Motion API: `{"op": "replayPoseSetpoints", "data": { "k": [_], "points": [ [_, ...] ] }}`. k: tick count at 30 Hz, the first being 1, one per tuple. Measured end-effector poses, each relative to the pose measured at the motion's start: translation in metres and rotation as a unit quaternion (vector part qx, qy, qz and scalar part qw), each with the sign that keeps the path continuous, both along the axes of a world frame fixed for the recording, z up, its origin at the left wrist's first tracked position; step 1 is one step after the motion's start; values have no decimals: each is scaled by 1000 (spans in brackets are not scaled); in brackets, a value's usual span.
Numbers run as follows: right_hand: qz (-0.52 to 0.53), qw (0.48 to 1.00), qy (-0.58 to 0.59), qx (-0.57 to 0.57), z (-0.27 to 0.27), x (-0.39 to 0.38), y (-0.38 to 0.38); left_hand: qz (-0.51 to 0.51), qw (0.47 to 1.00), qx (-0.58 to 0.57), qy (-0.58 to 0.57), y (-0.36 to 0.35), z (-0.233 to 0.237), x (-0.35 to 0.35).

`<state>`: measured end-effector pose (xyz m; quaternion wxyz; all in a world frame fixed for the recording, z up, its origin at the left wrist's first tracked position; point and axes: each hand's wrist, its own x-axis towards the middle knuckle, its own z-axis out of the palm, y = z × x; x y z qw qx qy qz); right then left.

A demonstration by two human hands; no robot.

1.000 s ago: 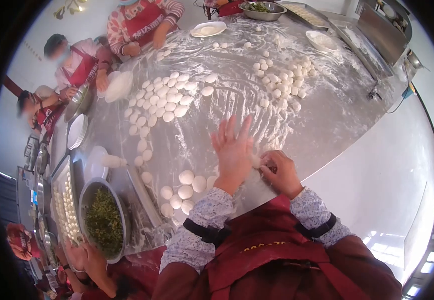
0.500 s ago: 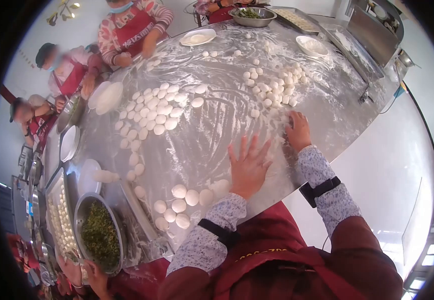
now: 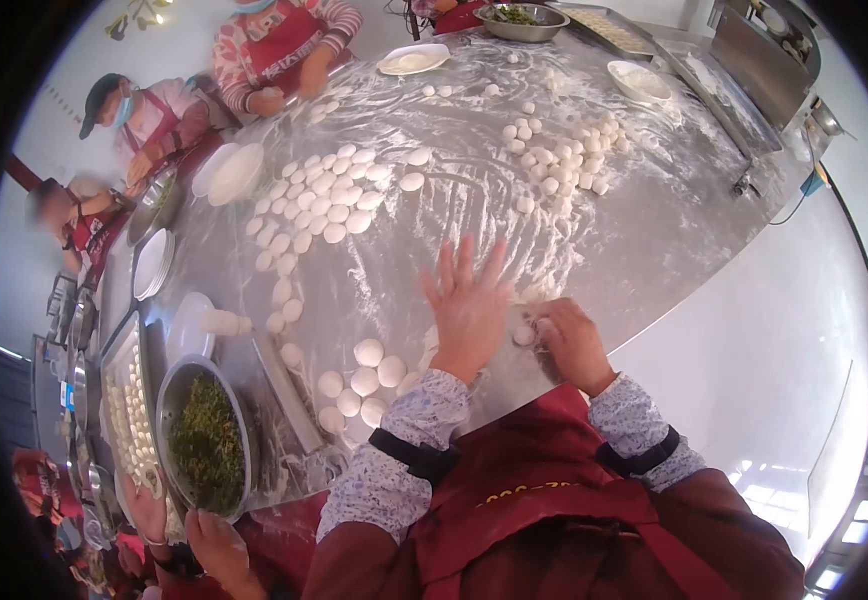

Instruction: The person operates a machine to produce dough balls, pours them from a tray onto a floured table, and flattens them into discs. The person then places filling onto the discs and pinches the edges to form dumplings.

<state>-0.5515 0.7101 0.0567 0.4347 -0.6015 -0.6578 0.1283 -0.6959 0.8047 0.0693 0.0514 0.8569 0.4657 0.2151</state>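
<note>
My left hand (image 3: pixel 467 312) lies palm down over the floured metal table (image 3: pixel 674 290), fingers spread and nothing in its grip. Just right of it, my right hand (image 3: pixel 572 345) is curled at a small dough ball (image 3: pixel 524 334), which shows at the fingertips; the underside of the hand is hidden. Near my left wrist sits a group of rounded dough pieces (image 3: pixel 365 381). Farther up the table are a pile of small dough balls (image 3: pixel 564 160) and a wide cluster of flattened dough rounds (image 3: pixel 319 195).
At left stand a steel bowl of chopped green filling (image 3: pixel 246 430), a tray of small dough pieces (image 3: pixel 109 395) and a rolling pin (image 3: pixel 226 322). A metal bar (image 3: pixel 287 392) lies beside the bowl. Co-workers in red aprons (image 3: pixel 289 50) line the far side; another person's hands (image 3: pixel 216 548) are at lower left.
My right hand has drawn back from beside the pile toward my body, with a dough ball now at its fingers. My left hand stays spread, a little farther left. The view has shifted slightly.
</note>
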Motion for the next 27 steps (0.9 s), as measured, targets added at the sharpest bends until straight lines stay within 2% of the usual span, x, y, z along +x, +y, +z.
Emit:
{"op": "replayPoseSetpoints", "data": {
  "k": [2,4,5,6,7,8,10,13,16,18,20,22,24,26,27],
  "points": [
    [-31,999,40,21,-2,8,0,-4,999,13,-34,-4,25,18],
    [-176,975,132,-14,-3,18,-5,-68,995,27,-74,-11,44,37],
    [-178,975,133,-17,-4,20,-6,-69,995,23,-72,-17,27,42],
    [-204,971,124,-10,-6,21,-8,-117,992,-9,-38,-25,-3,44],
    [-231,966,115,-4,-8,22,-9,-166,985,-41,-3,-30,-11,45],
    [-234,965,118,-4,-11,24,-7,-169,985,-42,0,-29,-18,48],
    [-250,966,43,41,-19,24,-5,-145,989,-1,-33,-29,-25,54],
    [-261,965,35,7,-19,23,-4,-156,988,-6,-16,-24,-31,53],
    [-237,970,44,20,-22,14,0,-160,987,10,-4,-22,-31,24],
    [-231,972,27,9,-24,29,-4,-123,992,16,9,-7,-25,-13],
    [-223,974,28,16,-27,30,-3,28,994,97,49,7,-24,-58],
    [-221,975,-14,33,-29,30,-2,143,986,63,57,-5,-13,-98],
    [-219,975,-9,22,-23,24,-3,202,978,-46,11,-39,6,-128],
    [-212,977,-24,17,-25,28,-3,216,972,-92,-13,-77,7,-149],
    [-210,976,-51,38,-28,29,-3,219,970,-100,13,-97,3,-154]
  ]
}}
